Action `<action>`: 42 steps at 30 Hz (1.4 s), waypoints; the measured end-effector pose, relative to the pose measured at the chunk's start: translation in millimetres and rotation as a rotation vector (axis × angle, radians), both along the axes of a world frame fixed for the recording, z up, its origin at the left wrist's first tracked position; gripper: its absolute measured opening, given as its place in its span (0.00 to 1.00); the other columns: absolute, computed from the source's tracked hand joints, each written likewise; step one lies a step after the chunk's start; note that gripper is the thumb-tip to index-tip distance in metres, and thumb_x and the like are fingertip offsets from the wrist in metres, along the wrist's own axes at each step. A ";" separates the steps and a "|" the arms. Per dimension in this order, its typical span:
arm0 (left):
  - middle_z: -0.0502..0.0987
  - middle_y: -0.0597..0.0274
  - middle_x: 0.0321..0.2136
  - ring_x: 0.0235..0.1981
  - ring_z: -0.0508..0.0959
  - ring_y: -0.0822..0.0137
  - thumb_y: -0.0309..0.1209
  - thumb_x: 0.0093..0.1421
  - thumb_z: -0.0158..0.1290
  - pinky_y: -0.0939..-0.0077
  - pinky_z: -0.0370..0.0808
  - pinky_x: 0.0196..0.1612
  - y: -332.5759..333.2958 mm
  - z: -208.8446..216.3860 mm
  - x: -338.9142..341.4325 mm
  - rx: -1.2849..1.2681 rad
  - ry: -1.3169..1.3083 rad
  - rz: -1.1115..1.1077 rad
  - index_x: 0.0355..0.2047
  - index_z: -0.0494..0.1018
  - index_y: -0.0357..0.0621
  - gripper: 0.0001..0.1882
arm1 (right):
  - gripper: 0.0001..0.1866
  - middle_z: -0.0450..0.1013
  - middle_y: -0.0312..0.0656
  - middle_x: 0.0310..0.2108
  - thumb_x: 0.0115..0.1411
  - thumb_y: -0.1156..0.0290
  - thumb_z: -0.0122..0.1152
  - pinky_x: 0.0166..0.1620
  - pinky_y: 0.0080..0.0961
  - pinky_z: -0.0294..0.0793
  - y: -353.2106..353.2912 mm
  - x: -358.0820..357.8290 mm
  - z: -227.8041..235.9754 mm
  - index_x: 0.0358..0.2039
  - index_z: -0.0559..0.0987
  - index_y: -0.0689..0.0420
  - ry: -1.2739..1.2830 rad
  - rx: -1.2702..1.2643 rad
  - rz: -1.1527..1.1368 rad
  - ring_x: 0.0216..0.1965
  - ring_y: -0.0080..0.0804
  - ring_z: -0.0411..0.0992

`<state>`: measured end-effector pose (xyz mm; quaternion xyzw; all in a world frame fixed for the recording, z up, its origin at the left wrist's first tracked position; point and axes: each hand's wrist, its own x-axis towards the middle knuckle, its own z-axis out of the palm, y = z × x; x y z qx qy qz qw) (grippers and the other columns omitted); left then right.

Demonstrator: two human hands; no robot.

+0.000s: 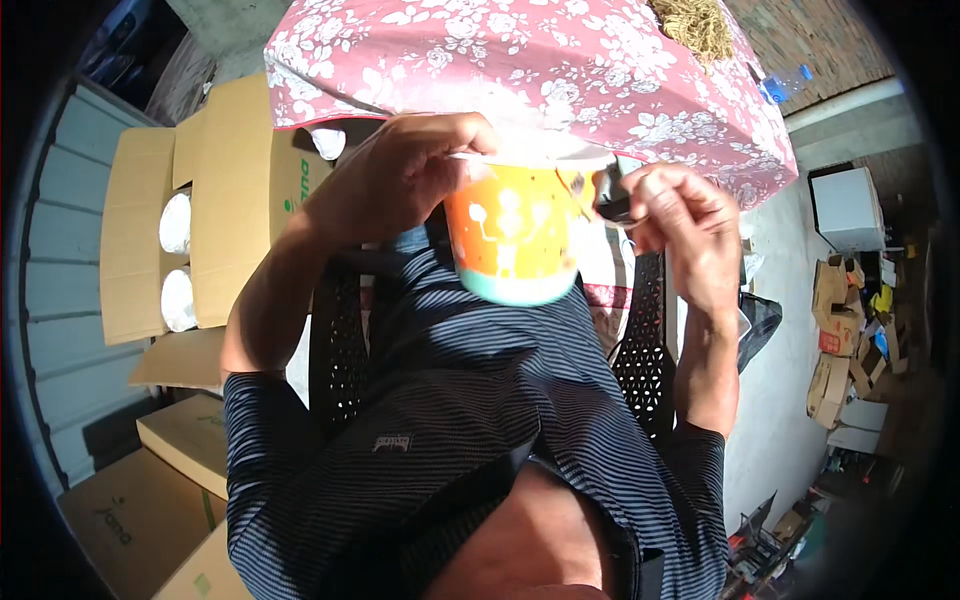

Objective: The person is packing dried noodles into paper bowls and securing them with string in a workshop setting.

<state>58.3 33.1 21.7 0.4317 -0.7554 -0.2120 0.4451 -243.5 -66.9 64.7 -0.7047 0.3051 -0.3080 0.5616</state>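
Note:
An orange paper tub [513,220] with white drawings, a white rim and a mint-green base hangs in front of my chest, a little blurred. My left hand [425,165] is closed on its rim at the left, thumb and fingers gripping the edge. Beside the tub's right side, my right hand [680,215] pinches a small dark, glossy, curved piece [613,195]; its kind I cannot make out. Small dark marks show on the tub's wall next to that piece. What lies inside the tub is hidden.
Ahead stands a table with a pink floral cloth [420,60], a bundle of dry straw-like fibre [695,28] on its far right. An open cardboard box [235,180] with white rounded things [177,225] stands at left. Piled cartons [835,340] lie right. My chair's perforated black armrests [645,350] flank me.

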 end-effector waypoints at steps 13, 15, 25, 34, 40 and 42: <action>0.83 0.49 0.31 0.34 0.84 0.63 0.28 0.64 0.62 0.68 0.78 0.39 0.1 8.1 -31.0 0.258 0.113 0.031 0.43 0.78 0.32 0.12 | 0.09 0.78 0.43 0.41 0.74 0.70 0.56 0.45 0.31 0.79 -47.1 -26.0 10.9 0.44 0.80 0.61 -0.415 -0.009 -0.058 0.36 0.29 0.75; 0.83 0.49 0.32 0.35 0.84 0.64 0.28 0.63 0.63 0.69 0.79 0.40 -3.7 11.5 -29.1 0.316 0.069 0.032 0.43 0.78 0.33 0.12 | 0.09 0.77 0.41 0.40 0.75 0.69 0.55 0.45 0.31 0.78 -65.8 -36.4 16.5 0.46 0.79 0.61 -0.491 0.035 -0.121 0.35 0.27 0.74; 0.81 0.54 0.33 0.35 0.82 0.66 0.23 0.60 0.60 0.71 0.78 0.42 -3.6 6.1 -28.2 0.255 0.140 -0.078 0.46 0.77 0.33 0.13 | 0.06 0.79 0.39 0.39 0.71 0.76 0.60 0.33 0.17 0.75 -18.9 -27.0 -1.9 0.41 0.84 0.63 -0.081 -0.272 -0.148 0.31 0.18 0.74; 0.84 0.55 0.37 0.35 0.84 0.66 0.21 0.60 0.60 0.72 0.78 0.40 -10.5 3.0 -36.9 0.358 0.040 -0.010 0.43 0.80 0.33 0.11 | 0.07 0.78 0.46 0.46 0.72 0.78 0.58 0.35 0.21 0.80 -7.7 18.9 -29.7 0.43 0.82 0.68 -0.030 -0.193 0.093 0.32 0.24 0.79; 0.82 0.52 0.28 0.28 0.82 0.69 0.21 0.60 0.57 0.73 0.76 0.34 -12.9 -1.7 -49.5 0.196 -0.012 0.221 0.40 0.79 0.32 0.08 | 0.06 0.76 0.40 0.39 0.69 0.77 0.63 0.36 0.20 0.79 -9.8 26.2 -40.7 0.39 0.85 0.66 -0.005 -0.326 0.110 0.35 0.23 0.76; 0.81 0.52 0.28 0.27 0.81 0.69 0.22 0.60 0.56 0.72 0.76 0.33 -12.4 -5.7 -51.3 0.208 -0.003 0.213 0.40 0.79 0.32 0.08 | 0.06 0.76 0.40 0.39 0.68 0.77 0.64 0.37 0.20 0.79 -5.8 23.3 -43.9 0.40 0.85 0.66 0.009 -0.303 0.102 0.35 0.23 0.76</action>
